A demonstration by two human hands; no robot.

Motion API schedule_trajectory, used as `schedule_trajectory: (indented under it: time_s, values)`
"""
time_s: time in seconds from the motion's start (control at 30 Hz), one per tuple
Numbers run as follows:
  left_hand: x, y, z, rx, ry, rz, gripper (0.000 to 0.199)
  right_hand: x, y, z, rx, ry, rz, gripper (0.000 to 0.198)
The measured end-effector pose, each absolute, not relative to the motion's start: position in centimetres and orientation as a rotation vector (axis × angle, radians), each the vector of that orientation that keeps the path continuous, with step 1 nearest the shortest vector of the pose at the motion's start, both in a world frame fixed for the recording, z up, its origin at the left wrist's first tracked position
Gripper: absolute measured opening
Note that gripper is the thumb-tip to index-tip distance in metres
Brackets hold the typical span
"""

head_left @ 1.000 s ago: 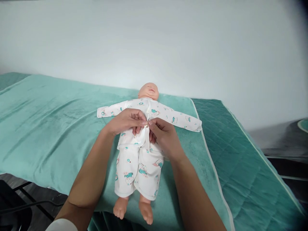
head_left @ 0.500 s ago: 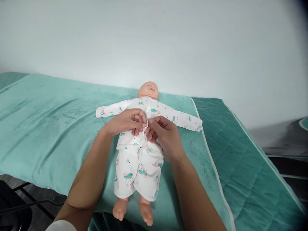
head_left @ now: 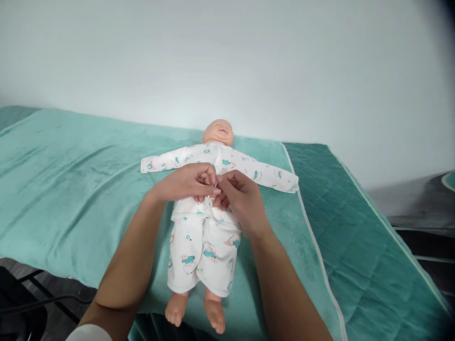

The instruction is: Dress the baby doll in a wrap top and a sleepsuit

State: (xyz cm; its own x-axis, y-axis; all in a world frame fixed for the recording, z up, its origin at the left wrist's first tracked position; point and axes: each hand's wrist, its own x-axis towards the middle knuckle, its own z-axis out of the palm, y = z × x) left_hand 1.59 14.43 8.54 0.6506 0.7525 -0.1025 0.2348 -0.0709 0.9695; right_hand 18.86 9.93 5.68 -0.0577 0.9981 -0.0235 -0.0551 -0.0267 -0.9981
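A baby doll lies on its back, head toward the wall and bare feet toward me. It wears a white long-sleeved shirt with a teal and pink animal print and matching trousers. My left hand pinches the shirt's front edge at the middle of the belly. My right hand pinches the same front opening from the other side, its fingertips meeting those of my left hand. The small part of the fastening between the fingertips is hidden. Both sleeves stretch out sideways.
Under the doll is a smooth light green blanket with a pale edge. A darker quilted cover lies to the right. Behind stands a white wall. A black object with a cable is at the lower left, below the table edge.
My left thumb has moved slightly right and down, over the right fingertips. The strip of shirt edge that showed between the hands is now mostly covered.
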Motion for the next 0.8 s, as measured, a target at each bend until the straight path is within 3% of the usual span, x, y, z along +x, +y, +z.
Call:
schedule_trajectory:
  time_s: [0.1, 0.43, 0.8]
  values:
    - [1.64, 14.31, 8.45, 1.636, 0.854, 0.532, 0.01, 18.8, 9.96, 5.59, -1.143, -1.194, 1.293, 0.03]
    - [1.32, 14.52, 8.06, 1.546, 0.735, 0.582, 0.014, 18.87, 9.91, 5.64, -1.128, -1.198, 1.288, 0.031]
    - [1.49, 14.82, 7.57, 1.382, 0.709, 0.671, 0.012, 19.23, 10.12, 5.11, -0.959, -1.33, 1.334, 0.018]
